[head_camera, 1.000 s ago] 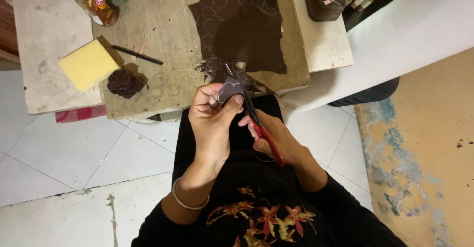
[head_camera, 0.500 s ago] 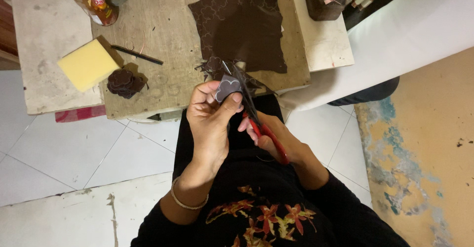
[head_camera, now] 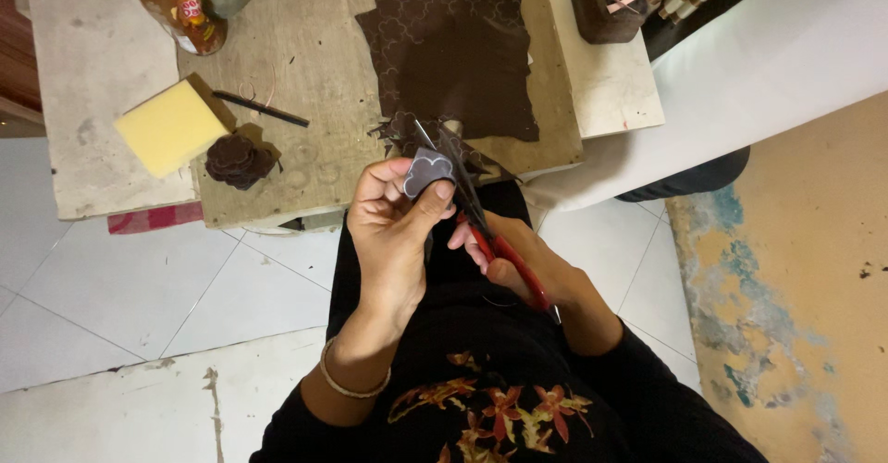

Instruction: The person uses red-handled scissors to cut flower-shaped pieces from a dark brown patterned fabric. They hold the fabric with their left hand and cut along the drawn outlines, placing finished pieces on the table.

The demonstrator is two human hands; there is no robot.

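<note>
You're pinching fabric scrap (head_camera: 427,172) w/ L hand (head_camera: 396,232) fingers; R hand (head_camera: 518,261) gripping red scissors (head_camera: 481,222), blades spread, lying just right of scrap.

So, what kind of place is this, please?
Probably a home craft corner on a tiled floor: a low wooden board with brown fabric, a fabric flower, and red-handled scissors in the right hand.

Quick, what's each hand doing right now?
Left hand: closed on a small fabric piece.
Right hand: closed on red-handled scissors.
</note>
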